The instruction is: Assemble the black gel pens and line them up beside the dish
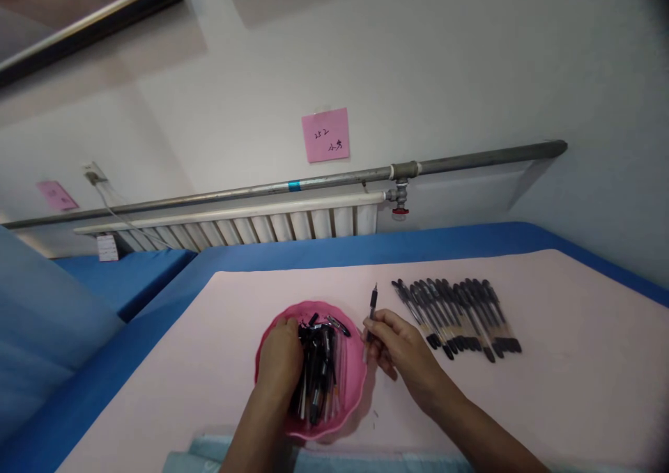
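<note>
My right hand (pixel 394 340) pinches an uncapped pen (pixel 373 300) upright, its tip pointing up, just right of the pink basin (pixel 360 389). Inside the basin lies a heap of black and clear pen parts (pixel 318 368), with several caps near its far rim. My left hand (pixel 282 354) reaches into the left side of the basin; its fingertips are hidden, so I cannot see what they touch or hold. To the right, a row of capped pens (pixel 454 313) lies side by side on the pink cloth (pixel 575 361).
Blue covering (pixel 324 248) shows beyond the pink cloth. Behind it are a white radiator (pixel 272 227), a metal pipe (pixel 219 196) and a red-handled valve (pixel 400 212). A pink note (pixel 325 135) hangs on the wall. Light blue fabric (pixel 203 452) lies at the near edge.
</note>
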{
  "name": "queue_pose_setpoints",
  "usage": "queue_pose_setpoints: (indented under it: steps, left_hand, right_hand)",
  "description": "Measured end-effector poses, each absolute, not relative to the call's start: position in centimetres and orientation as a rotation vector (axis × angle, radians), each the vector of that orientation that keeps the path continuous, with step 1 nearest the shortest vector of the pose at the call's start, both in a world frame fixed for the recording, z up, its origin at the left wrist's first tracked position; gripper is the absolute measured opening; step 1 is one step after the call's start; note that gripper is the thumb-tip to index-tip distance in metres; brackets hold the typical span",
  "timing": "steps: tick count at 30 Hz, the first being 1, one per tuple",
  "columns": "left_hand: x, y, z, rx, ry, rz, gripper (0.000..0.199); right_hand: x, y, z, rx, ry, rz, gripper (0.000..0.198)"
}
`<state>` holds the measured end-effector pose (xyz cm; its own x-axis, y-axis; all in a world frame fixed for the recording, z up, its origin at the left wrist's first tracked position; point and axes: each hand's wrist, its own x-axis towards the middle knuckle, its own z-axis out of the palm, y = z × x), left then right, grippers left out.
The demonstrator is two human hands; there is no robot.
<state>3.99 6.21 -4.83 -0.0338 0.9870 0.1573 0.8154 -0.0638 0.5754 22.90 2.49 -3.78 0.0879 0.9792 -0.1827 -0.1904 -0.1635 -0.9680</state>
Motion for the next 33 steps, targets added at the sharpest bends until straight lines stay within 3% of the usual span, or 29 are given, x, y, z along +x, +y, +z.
queue_pose_setpoints:
  steps: [9, 12, 15, 20, 33]
  left_hand:
    - [4.2, 6.1, -3.6, 2.096, 1.965, 0.471, 0.022]
    - [4.4, 5.9, -3.2, 1.856, 1.840, 0.785, 0.019]
    - [4.9, 5.0, -2.9, 1.247, 1.387, 1.085, 0.012]
    - [5.8, 3.4, -2.0, 0.621, 0.923, 1.126, 0.019]
    - [6.8, 2.6, -1.8, 0.541, 0.808, 1.105, 0.021]
  right_hand:
    - [22.8, 2.2, -3.3, -1.201, -0.883, 1.335, 0.019]
    - [22.9, 2.2, -3.2, -1.166, -0.847, 1.341, 0.020]
    - [22.9, 2.1, -3.0, -1.112, -0.806, 1.360, 0.023]
    - [22.3, 1.5, -2.1, -0.887, -0.668, 1.413, 0.019]
    - [21.5, 0.9, -1.6, -0.840, -0.667, 1.369, 0.020]
